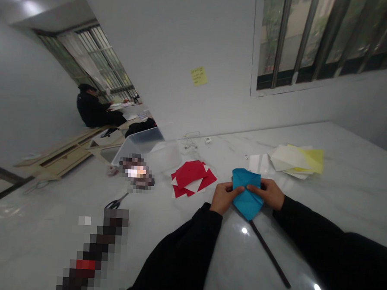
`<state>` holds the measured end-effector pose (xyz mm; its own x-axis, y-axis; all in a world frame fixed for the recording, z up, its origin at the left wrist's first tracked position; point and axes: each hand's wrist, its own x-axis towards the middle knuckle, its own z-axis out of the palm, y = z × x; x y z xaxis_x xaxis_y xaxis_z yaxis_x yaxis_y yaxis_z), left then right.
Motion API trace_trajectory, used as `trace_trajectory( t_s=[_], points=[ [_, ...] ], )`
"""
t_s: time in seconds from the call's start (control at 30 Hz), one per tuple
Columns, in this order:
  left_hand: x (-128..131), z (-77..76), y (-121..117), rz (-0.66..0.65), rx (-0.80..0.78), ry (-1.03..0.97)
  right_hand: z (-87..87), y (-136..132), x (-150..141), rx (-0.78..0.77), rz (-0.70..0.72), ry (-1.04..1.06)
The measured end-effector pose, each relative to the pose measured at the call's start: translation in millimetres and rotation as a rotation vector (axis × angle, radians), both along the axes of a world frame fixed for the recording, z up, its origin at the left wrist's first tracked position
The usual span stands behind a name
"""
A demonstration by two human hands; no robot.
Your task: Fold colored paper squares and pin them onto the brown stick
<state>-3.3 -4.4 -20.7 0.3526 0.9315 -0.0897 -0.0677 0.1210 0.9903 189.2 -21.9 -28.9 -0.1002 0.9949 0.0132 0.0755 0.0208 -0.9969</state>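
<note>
Both hands grip a folded sheet of blue paper (247, 204) just above the white marbled table (179, 231). My left hand (223, 195) pinches its left side, thumb lying on the front face. My right hand (273, 194) does the same from the right, and the two thumb tips nearly meet at the middle. The fingers behind the paper are mostly hidden. The paper's lower end narrows to a point. From beneath that point a dark thin stick (270, 254) runs down to the right; whether it touches the paper I cannot tell.
Red folded papers (191, 179) lie left of my hands; white and yellow sheets (298, 161) lie at the back right. Scissors (116, 203), a clear plastic bin (138, 138) and blurred-out items are on the left. A person (94, 107) sits in the background. A yellow note (199, 76) is on the wall.
</note>
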Motion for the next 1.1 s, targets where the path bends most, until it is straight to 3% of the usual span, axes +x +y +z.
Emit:
trace_trajectory(
  t_s=[0.5,0.73,0.87,0.93,1.1],
  points=[
    [0,20.9,0,0.014,0.050,0.129,5.0,2,-7,0.042,0.060,0.076],
    [1,25.2,-1,0.017,0.067,0.176,-4.8,10,-1,0.067,-0.115,0.058],
    [0,25.1,0,0.015,0.089,0.203,-4.2,12,4,0.091,-0.124,0.007],
    [0,23.2,1,0.049,0.085,0.196,-2.3,11,5,0.081,-0.070,-0.013],
    [-3,13.5,6,0.146,0.067,0.159,0.4,9,7,0.090,0.242,-0.176]
  ],
)
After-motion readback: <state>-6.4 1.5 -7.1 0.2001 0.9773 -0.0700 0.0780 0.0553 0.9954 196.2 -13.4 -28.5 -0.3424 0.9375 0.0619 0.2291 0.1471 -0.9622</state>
